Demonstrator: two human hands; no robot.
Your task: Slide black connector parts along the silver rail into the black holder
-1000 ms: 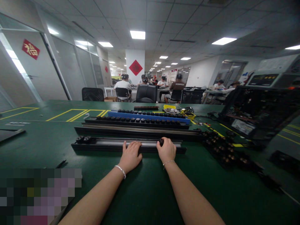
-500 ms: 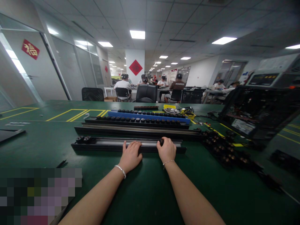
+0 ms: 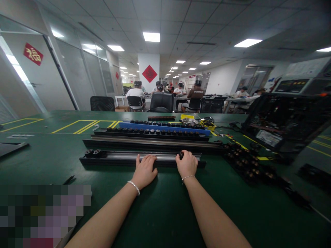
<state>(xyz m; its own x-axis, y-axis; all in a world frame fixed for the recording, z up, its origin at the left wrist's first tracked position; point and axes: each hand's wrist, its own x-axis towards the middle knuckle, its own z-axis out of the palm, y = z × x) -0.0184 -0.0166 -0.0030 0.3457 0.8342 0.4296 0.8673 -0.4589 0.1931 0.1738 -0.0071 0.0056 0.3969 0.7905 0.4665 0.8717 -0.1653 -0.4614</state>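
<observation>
Lying across the green table is a black rail (image 3: 116, 163) with a shiny metal inner strip. Two small black blocks (image 3: 92, 152) sit in its left end. My left hand (image 3: 145, 169) rests on the middle of this rail, fingers stretched over it and thumb apart. Farther right, my right hand (image 3: 187, 164) pinches a small black part (image 3: 181, 155) at the rail; most of it is hidden by the fingers. Behind lies a longer black rail (image 3: 152, 141) with a metal strip.
Farther back are a black rail (image 3: 124, 133) filled with small parts and a blue rail (image 3: 165, 128). A heap of black parts (image 3: 248, 165) lies right, near an open machine housing (image 3: 276, 120). A metal dish (image 3: 189, 121) sits at the back. Several people sit beyond.
My right hand has shifted slightly to the right along the rail with the small black part. My left hand stays in place on the rail.
</observation>
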